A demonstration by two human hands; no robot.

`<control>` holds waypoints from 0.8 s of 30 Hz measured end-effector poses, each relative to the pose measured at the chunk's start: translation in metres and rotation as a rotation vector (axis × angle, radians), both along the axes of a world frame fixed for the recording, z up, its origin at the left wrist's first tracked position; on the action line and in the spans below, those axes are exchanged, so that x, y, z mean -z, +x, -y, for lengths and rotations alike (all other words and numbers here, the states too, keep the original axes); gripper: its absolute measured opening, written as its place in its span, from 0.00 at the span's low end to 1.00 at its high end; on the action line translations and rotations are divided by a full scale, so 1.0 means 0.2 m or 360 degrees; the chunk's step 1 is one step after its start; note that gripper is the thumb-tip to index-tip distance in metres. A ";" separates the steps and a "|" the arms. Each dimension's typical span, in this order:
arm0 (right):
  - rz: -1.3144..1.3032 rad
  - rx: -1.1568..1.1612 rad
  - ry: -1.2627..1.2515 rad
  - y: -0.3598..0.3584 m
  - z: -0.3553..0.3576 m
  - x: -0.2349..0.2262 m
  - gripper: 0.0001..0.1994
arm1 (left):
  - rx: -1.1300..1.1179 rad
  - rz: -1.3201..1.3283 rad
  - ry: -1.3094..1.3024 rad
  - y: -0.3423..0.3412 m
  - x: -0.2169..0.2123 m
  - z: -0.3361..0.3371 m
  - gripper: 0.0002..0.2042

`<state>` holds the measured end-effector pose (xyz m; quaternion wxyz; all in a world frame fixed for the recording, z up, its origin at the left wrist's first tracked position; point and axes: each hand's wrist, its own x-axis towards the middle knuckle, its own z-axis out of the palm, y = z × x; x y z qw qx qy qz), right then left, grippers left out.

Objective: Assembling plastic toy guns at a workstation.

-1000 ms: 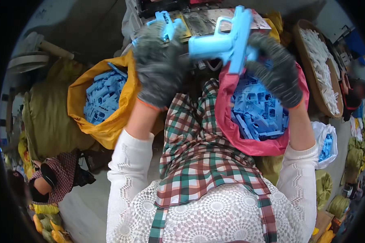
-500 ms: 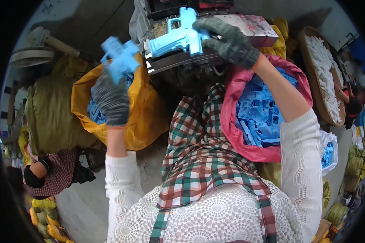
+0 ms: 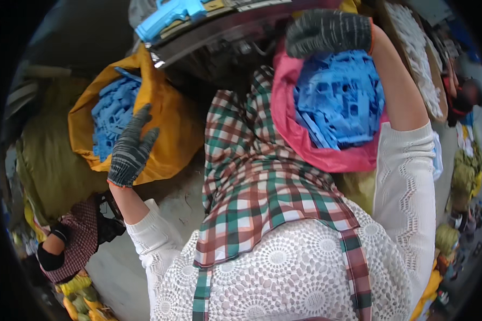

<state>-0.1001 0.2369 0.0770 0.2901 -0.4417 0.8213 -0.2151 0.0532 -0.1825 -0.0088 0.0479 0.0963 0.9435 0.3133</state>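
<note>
My left hand (image 3: 131, 148), in a grey knit glove, is held over the near right side of an orange-yellow sack (image 3: 168, 131). Its fingers are spread and hold nothing. Blue plastic toy-gun pieces (image 3: 112, 109) fill that sack. My right hand (image 3: 329, 35), gloved alike, is at the far rim of a pink sack (image 3: 318, 155), its fingers bent together and their undersides hidden. More blue toy-gun pieces (image 3: 340, 96) lie inside the pink sack. A light-blue toy pistol (image 3: 171, 18) rests on the bench at the top, apart from both hands.
The dark bench edge (image 3: 214, 32) runs along the top. At the far right stands a long basket of white pieces (image 3: 420, 59). Olive sacks (image 3: 59, 150) are piled on the left. Another person (image 3: 72, 241) sits at the lower left, and one more (image 3: 463, 96) at the right.
My left hand has drawn back and no longer holds a blue toy pistol. My right hand has left the toy pistol on the bench and moved right to the pink sack. The view has shifted.
</note>
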 end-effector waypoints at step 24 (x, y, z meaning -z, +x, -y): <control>-0.1238 0.0088 -0.0896 0.51 0.11 0.08 0.15 | 0.0651 0.0192 0.0668 -0.04 -0.15 -0.82 0.38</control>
